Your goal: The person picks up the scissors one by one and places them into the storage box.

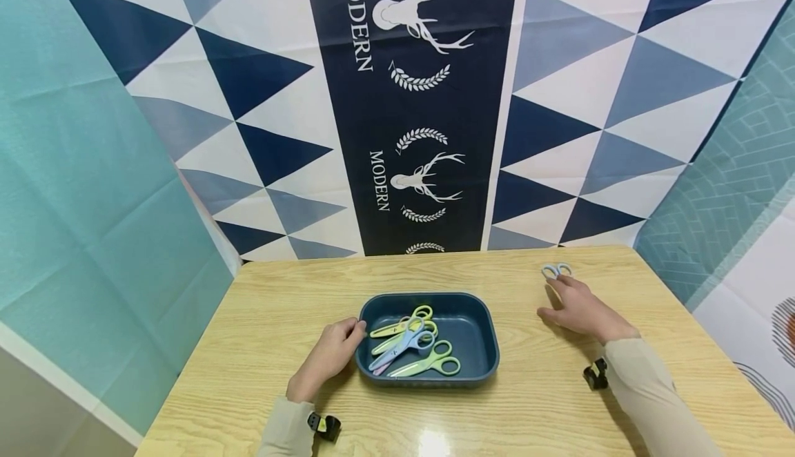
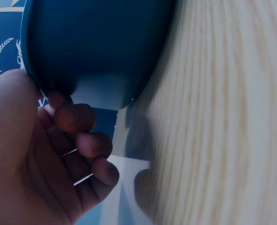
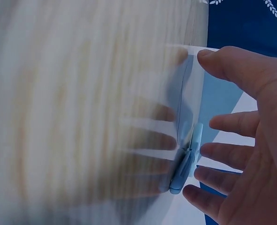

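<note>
My left hand grips the left end of a dark blue tray, thumb at the rim and curled fingers against the outer wall in the left wrist view. Inside the tray, scissors lie in a loose pile: blue scissors on top, green scissors in front and yellow scissors behind. At the back right of the table, my right hand reaches over another pair of blue scissors. Its fingers are spread and hold nothing; in the right wrist view the fingertips hover close beside the handles.
The tray stands on a light wood-grain table. Behind its far edge hangs a patterned cloth with triangles and deer heads. Teal sheets hang along the left side, and another patterned sheet hangs at the right.
</note>
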Demonstrator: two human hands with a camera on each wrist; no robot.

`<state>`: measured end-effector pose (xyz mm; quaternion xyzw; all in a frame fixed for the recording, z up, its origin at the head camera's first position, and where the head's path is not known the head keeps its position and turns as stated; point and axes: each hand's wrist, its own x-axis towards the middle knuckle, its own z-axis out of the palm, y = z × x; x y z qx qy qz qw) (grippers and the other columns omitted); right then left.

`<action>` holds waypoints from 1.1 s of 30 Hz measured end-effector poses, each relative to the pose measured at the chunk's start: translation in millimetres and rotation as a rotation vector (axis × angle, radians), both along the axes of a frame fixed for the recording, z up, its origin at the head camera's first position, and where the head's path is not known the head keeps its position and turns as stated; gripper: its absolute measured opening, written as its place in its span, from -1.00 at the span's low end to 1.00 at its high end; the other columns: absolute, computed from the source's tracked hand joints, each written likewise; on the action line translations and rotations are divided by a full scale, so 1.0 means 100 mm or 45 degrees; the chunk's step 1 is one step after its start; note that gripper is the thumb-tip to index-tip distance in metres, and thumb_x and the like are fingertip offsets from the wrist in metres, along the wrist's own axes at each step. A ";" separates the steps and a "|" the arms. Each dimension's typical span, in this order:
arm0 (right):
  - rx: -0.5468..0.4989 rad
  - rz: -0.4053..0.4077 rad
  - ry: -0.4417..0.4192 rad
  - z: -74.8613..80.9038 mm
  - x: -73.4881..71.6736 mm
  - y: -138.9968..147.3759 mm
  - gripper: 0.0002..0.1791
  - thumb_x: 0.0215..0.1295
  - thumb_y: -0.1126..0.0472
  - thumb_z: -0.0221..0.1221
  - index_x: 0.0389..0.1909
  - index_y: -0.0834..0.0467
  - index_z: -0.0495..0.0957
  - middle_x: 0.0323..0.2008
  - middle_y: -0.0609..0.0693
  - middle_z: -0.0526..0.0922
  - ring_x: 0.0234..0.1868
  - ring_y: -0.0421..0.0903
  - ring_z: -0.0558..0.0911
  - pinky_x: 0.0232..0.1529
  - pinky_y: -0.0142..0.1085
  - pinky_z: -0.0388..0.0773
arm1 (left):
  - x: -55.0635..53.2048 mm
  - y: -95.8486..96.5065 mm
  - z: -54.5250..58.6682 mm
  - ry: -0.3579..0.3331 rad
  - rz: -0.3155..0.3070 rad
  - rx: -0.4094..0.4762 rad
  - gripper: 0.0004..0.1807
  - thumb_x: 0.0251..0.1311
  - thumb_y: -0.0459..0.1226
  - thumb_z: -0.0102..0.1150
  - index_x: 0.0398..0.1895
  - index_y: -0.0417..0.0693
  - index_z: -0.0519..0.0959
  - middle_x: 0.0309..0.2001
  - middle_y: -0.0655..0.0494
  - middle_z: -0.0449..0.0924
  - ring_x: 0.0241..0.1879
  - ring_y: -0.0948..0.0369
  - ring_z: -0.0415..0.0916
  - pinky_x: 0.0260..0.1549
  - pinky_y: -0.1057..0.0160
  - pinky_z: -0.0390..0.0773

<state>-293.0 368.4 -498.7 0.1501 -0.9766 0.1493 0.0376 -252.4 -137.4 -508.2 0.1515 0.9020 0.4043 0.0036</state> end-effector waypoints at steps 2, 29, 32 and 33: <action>0.003 0.004 0.011 0.00 0.00 0.00 -0.15 0.26 -0.01 0.36 0.29 0.57 0.35 0.22 0.68 0.36 0.25 0.62 0.39 0.21 0.36 0.39 | 0.00 0.00 0.00 0.009 -0.005 -0.002 -0.57 0.60 -0.08 -0.08 -0.54 0.03 0.38 -0.60 0.24 0.23 -0.60 0.34 0.21 -0.56 0.39 0.25; 0.054 -0.130 -0.059 0.06 0.05 0.07 -0.31 0.28 0.03 0.33 0.15 0.54 0.47 0.17 0.66 0.39 0.12 0.63 0.47 0.02 0.37 0.49 | 0.01 0.00 0.01 0.017 0.001 -0.010 -0.54 0.60 -0.07 -0.07 -0.56 -0.02 0.36 -0.62 0.22 0.21 -0.62 0.35 0.18 -0.56 0.38 0.23; 0.069 -0.145 -0.071 0.06 0.05 0.08 -0.46 0.29 0.02 0.32 -0.03 0.46 0.54 0.14 0.64 0.42 0.05 0.60 0.51 -0.07 0.34 0.52 | 0.00 0.01 0.01 0.012 0.001 -0.015 -0.55 0.60 -0.09 -0.07 -0.56 -0.01 0.37 -0.61 0.22 0.21 -0.62 0.35 0.19 -0.55 0.38 0.22; 0.073 -0.146 -0.071 0.05 0.05 0.08 -0.52 0.30 0.02 0.32 -0.12 0.41 0.55 0.12 0.62 0.44 0.02 0.57 0.53 -0.10 0.31 0.54 | 0.00 0.01 0.01 0.014 -0.001 -0.013 -0.55 0.60 -0.09 -0.07 -0.56 -0.01 0.37 -0.61 0.22 0.21 -0.62 0.35 0.19 -0.56 0.38 0.22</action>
